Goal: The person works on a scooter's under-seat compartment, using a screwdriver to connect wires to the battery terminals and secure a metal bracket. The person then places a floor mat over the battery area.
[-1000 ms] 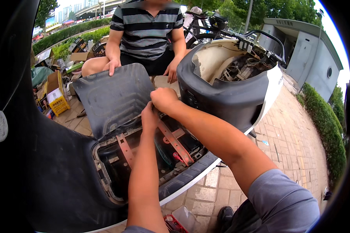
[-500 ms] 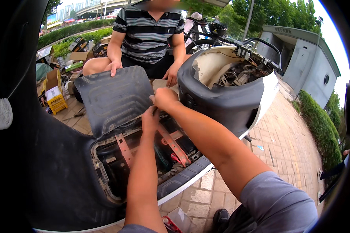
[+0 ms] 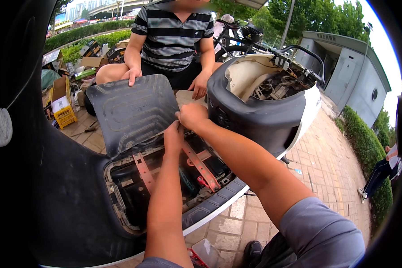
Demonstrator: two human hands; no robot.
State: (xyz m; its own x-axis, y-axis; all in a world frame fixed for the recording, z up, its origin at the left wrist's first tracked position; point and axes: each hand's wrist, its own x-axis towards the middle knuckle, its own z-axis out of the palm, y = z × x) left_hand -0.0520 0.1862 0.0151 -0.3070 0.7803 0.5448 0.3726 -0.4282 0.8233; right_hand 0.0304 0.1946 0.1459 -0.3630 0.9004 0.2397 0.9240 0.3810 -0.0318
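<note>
Over the far edge of the scooter's open floor compartment (image 3: 116, 196), my two hands meet close together. My right hand (image 3: 193, 117) is closed, its fingers pinched on something hidden between the hands. Just below it, my left hand (image 3: 173, 135) is also closed, fingertips pressed up toward the same spot. What they grip is too small and covered to make out. A black ribbed cover (image 3: 134, 111) is tilted up beside them, held at its top edge by a co-worker's hand (image 3: 132, 75). Red metal brackets (image 3: 201, 167) cross the compartment under my wrists.
The scooter's dark front body (image 3: 250, 105) rises at the right, with exposed wiring (image 3: 279, 85) on top. A co-worker (image 3: 174, 40) sits opposite. Cardboard boxes (image 3: 62, 102) lie at the left. A clear container (image 3: 206, 251) stands on the paving below me. A passer-by (image 3: 379, 172) is at the far right.
My hands stay at nearly the same spot, with only a slight shift. The passer-by at the right edge has come further into view. The cover is still held up.
</note>
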